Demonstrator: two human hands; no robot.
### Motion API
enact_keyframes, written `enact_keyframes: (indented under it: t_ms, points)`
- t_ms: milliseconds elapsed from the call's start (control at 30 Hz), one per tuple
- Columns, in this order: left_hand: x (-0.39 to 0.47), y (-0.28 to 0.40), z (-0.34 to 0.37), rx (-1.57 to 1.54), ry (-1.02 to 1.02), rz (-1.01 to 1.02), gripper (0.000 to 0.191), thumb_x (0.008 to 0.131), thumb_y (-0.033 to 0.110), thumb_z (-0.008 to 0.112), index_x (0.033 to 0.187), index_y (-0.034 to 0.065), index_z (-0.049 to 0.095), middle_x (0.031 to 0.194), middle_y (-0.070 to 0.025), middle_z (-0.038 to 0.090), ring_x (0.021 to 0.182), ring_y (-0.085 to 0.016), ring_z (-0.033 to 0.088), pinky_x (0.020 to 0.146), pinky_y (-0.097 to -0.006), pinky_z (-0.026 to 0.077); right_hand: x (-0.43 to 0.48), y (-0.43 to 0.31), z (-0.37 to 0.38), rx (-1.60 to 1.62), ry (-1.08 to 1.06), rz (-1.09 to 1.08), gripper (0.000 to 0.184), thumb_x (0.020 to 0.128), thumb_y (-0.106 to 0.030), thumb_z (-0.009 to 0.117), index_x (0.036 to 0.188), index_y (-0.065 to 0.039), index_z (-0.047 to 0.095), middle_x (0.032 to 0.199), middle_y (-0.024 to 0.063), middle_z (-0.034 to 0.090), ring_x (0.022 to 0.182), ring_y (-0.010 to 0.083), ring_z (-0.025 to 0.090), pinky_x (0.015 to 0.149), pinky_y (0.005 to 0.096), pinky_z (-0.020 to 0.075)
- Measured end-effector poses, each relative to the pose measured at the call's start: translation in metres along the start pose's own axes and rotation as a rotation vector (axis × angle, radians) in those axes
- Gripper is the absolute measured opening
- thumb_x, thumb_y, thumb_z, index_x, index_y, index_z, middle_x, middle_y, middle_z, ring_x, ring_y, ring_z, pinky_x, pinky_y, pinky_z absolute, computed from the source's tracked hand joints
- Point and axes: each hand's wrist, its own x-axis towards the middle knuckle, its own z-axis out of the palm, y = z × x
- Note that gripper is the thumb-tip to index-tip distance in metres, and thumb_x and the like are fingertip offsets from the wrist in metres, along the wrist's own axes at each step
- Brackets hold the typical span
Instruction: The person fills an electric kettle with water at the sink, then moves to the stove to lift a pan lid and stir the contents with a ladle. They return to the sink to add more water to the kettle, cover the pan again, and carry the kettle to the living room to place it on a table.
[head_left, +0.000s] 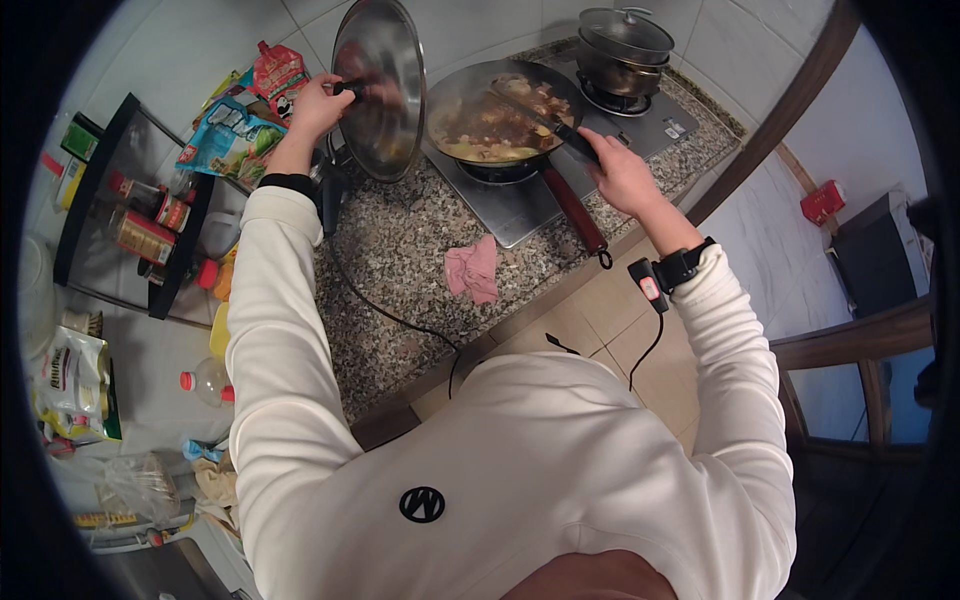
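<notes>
My left hand (324, 112) grips the black knob of a glass pot lid (390, 142), which I hold tilted almost upright, left of the wok. In my right hand (619, 172) is the black handle of a cooking utensil (541, 120); its far end lies in the food, where its shape is hard to make out. Steaming brown stew with pale pieces (502, 127) fills the bottom of the dark wok (442, 94). The wok rests on the near burner of a gas hob (491, 210), its red-brown handle (574, 210) pointing toward me and to the right.
A lidded metal pot (619, 71) stands on the far burner. On the granite counter (397, 255) lies a crumpled pink cloth (472, 270). Seasoning packets (232, 139) and a rack of jars (142, 225) line the left wall. Black cables run from both wrists.
</notes>
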Motion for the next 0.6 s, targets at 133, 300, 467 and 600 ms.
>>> enact_keyframes:
  t_ms: [133, 300, 467, 600]
  points:
    - [-0.007, -0.009, -0.002, -0.267, -0.036, -0.059, 0.044, 0.075, 0.015, 0.068, 0.114, -0.0016, 0.055, 0.089, -0.0069, 0.063, 0.067, -0.013, 0.062, 0.06, -0.0269, 0.05, 0.0, -0.001, -0.015, 0.398, 0.013, 0.126, 0.054, 0.086, -0.013, 0.058, 0.136, -0.009, 0.04, 0.095, 0.0121, 0.061, 0.083, 0.0249, 0.06, 0.071, 0.0366, 0.0483]
    - [-0.012, -0.015, -0.004, -0.364, 0.016, -0.1, 0.041, 0.077, 0.013, 0.068, 0.113, -0.0008, 0.055, 0.084, -0.003, 0.06, 0.066, -0.012, 0.061, 0.058, -0.025, 0.05, -0.004, -0.009, -0.049, 1.051, -0.21, 0.516, 0.05, 0.089, -0.011, 0.054, 0.137, -0.003, 0.04, 0.083, 0.0046, 0.06, 0.05, 0.0063, 0.041, 0.046, 0.0232, 0.0332]
    - [-0.014, -0.015, -0.008, -0.363, 0.004, -0.089, 0.041, 0.076, 0.014, 0.069, 0.112, -0.0006, 0.056, 0.082, -0.002, 0.059, 0.065, -0.011, 0.06, 0.058, -0.0249, 0.05, -0.023, -0.019, -0.101, 1.079, -0.337, 0.509, 0.045, 0.089, -0.009, 0.051, 0.133, -0.001, 0.046, 0.081, 0.0033, 0.06, 0.046, 0.0044, 0.036, 0.042, 0.0205, 0.0289]
    - [-0.012, -0.017, -0.008, -0.294, 0.023, -0.06, 0.039, 0.078, 0.013, 0.068, 0.112, 0.0004, 0.055, 0.083, -0.0016, 0.06, 0.066, -0.01, 0.06, 0.058, -0.0234, 0.049, -0.032, -0.025, -0.117, 1.091, -0.454, 0.555, 0.045, 0.089, -0.009, 0.051, 0.134, -0.002, 0.045, 0.078, 0.0018, 0.061, 0.045, 0.0043, 0.037, 0.042, 0.0202, 0.0298]
